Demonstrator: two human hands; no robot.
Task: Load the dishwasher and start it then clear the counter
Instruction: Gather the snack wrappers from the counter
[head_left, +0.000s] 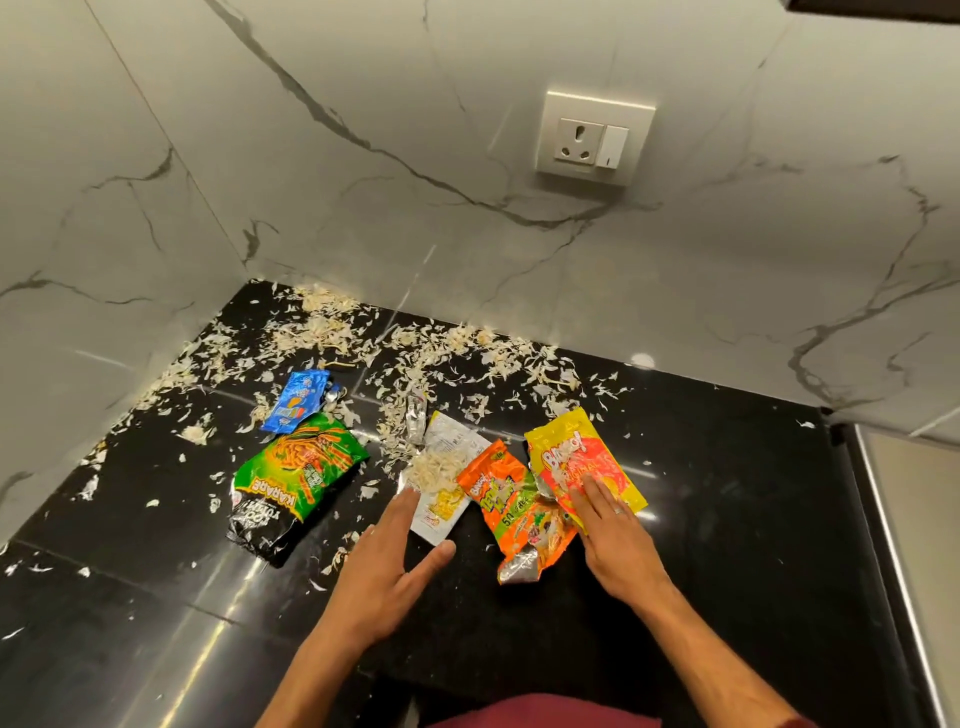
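Clearing barely begun: both hands flat, fingers straight, left (387, 564) beside white sachet (445, 488), right (615, 535) pressing yellow-red crisp packet (582, 457); glossy black surface (727, 519) littered.

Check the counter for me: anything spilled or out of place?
Yes. Pale papery peelings are scattered across the black counter, thickest by the wall. Five opened snack wrappers lie among them, including the green packet.

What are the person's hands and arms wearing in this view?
Both forearms are bare, with no sleeves reaching the wrists. The right hand has a thin silver-coloured ring on one finger; the left hand shows no ring, watch or glove. A maroon garment shows at the bottom edge.
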